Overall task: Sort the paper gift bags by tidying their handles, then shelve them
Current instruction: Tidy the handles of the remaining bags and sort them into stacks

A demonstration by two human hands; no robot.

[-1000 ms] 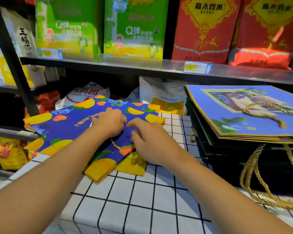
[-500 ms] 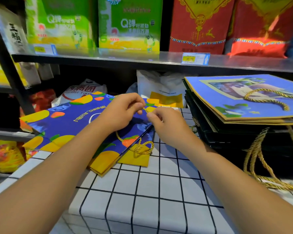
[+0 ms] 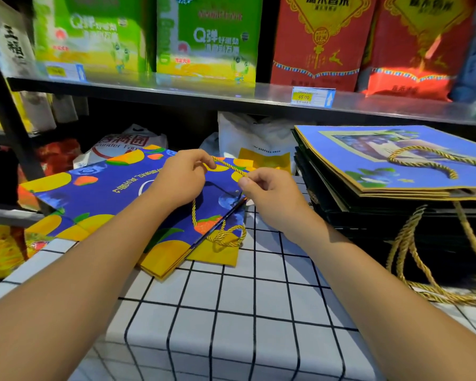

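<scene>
At frame centre I have the gold cord handle pinched taut between my left hand and right hand, both clamped on it above the dark blue fruit-print gift bag, which lies flat on the checked tablecloth. A harder pull could tear the cord's anchor or drag the bag askew. The tidied stack waits at right.

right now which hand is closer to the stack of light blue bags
Right. The right hand pinches the gold cord just left of the stack of light blue bags; the left hand is farther left.
</scene>
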